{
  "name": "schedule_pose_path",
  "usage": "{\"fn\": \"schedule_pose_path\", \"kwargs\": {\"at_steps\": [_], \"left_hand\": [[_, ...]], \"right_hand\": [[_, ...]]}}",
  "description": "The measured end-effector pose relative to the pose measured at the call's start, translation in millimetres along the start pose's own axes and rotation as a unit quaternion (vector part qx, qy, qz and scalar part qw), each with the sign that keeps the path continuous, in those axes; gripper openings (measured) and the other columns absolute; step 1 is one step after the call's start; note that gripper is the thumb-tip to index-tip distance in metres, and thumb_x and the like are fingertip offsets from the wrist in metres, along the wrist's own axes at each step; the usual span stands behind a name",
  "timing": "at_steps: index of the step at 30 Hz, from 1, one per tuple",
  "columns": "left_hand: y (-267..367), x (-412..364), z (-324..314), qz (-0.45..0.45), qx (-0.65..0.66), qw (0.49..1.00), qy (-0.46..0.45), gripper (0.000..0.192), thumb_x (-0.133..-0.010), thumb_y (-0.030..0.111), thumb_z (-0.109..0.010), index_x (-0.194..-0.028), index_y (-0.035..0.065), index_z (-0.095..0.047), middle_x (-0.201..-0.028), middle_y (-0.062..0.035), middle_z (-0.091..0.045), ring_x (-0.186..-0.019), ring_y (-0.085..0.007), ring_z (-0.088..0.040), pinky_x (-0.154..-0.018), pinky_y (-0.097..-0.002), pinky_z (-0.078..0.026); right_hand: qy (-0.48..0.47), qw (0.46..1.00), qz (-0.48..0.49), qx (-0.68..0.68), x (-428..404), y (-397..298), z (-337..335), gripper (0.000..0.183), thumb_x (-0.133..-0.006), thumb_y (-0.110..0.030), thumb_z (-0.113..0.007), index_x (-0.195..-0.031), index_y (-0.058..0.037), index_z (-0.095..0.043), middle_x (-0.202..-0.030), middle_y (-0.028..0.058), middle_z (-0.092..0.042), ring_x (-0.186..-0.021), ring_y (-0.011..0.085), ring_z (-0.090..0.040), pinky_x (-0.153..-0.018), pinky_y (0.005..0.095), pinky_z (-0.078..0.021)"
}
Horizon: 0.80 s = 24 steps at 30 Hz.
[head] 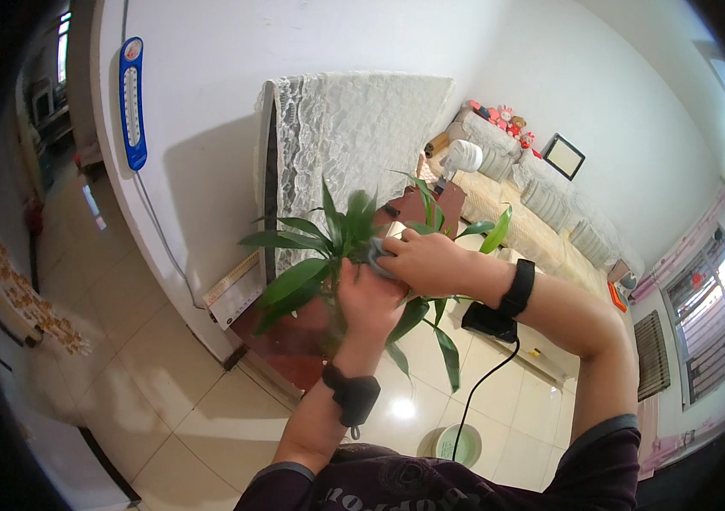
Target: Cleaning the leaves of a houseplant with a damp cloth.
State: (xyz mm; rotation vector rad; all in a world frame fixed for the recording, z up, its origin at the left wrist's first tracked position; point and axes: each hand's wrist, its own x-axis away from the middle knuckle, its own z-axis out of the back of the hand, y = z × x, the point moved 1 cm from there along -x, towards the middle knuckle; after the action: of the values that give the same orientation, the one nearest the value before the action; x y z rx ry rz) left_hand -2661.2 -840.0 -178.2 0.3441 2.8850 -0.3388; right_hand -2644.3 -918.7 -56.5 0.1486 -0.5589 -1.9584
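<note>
A leafy green potted-type plant (298,239) with long pointed leaves stands before me; its base is hard to make out. My right hand (423,259) grips a grey-blue cloth (377,257) among the leaves at the plant's middle. Just below and to the left, my left hand (368,297) is raised against the plant beside the cloth, its fingers partly hidden by leaves and by my right hand. Whether it holds a leaf or the cloth's edge cannot be told. Both wrists wear black straps with small devices.
Under the plant is a dark red tabletop (276,332), with a desk calendar (234,290) at its left. A lace-covered panel (362,128) rises behind. On the tiled floor sits a pale green basin (458,445). A black cable (474,389) hangs from the right wrist device. A long covered sofa (547,220) stands right.
</note>
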Motion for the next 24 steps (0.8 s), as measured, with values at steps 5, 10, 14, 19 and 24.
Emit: {"fn": "schedule_pose_path", "kwargs": {"at_steps": [5, 10, 14, 19, 24], "left_hand": [[5, 0, 8, 0.043, 0.024, 0.983, -0.179, 0.057, -0.088, 0.048, -0.029, -0.128, 0.0078, -0.033, -0.134, -0.0118, -0.034, -0.124, -0.0286, -0.030, -0.103, -0.0486, -0.017], [5, -3, 0, -0.066, 0.055, 0.996, 0.034, 0.055, -0.089, 0.041, -0.034, -0.127, 0.0015, -0.034, -0.133, -0.0130, -0.034, -0.125, -0.0288, -0.029, -0.103, -0.0468, -0.020], [6, -2, 2, -0.069, 0.058, 0.995, 0.030, 0.054, -0.088, 0.041, -0.035, -0.125, 0.0019, -0.036, -0.131, -0.0141, -0.037, -0.125, -0.0290, -0.029, -0.103, -0.0464, -0.021], [2, 3, 4, 0.004, 0.024, 0.997, -0.077, 0.049, -0.087, 0.042, -0.037, -0.122, 0.0088, -0.043, -0.128, -0.0091, -0.043, -0.118, -0.0272, -0.038, -0.099, -0.0466, -0.025], [4, 2, 13, 0.042, 0.044, 0.990, -0.125, 0.045, -0.086, 0.043, -0.038, -0.117, 0.0110, -0.047, -0.126, -0.0062, -0.044, -0.115, -0.0260, -0.039, -0.098, -0.0470, -0.025]], "right_hand": [[-0.045, 0.999, -0.023, -0.004, 26, -10, 9, 0.041, -0.070, -0.009, -0.059, -0.109, -0.0079, -0.048, -0.103, 0.0095, -0.047, -0.089, 0.0272, -0.053, -0.064, 0.0324, -0.0500], [-0.089, 0.994, -0.055, -0.019, 54, -9, 13, 0.040, -0.069, -0.004, -0.055, -0.108, -0.0087, -0.048, -0.098, 0.0085, -0.047, -0.090, 0.0263, -0.053, -0.061, 0.0318, -0.0499], [-0.086, 0.991, -0.062, -0.079, 63, 0, 25, 0.030, -0.068, -0.003, -0.055, -0.098, -0.0080, -0.054, -0.094, 0.0078, -0.051, -0.089, 0.0265, -0.053, -0.068, 0.0340, -0.0484], [0.016, 0.983, -0.138, -0.121, 47, 7, 56, 0.034, -0.070, -0.002, -0.052, -0.103, -0.0094, -0.055, -0.096, 0.0083, -0.052, -0.094, 0.0268, -0.051, -0.074, 0.0367, -0.0450], [0.091, 0.985, -0.125, -0.078, 18, 3, 50, 0.024, -0.069, -0.007, -0.055, -0.092, -0.0077, -0.058, -0.092, 0.0081, -0.053, -0.089, 0.0259, -0.053, -0.072, 0.0348, -0.0470]]}}
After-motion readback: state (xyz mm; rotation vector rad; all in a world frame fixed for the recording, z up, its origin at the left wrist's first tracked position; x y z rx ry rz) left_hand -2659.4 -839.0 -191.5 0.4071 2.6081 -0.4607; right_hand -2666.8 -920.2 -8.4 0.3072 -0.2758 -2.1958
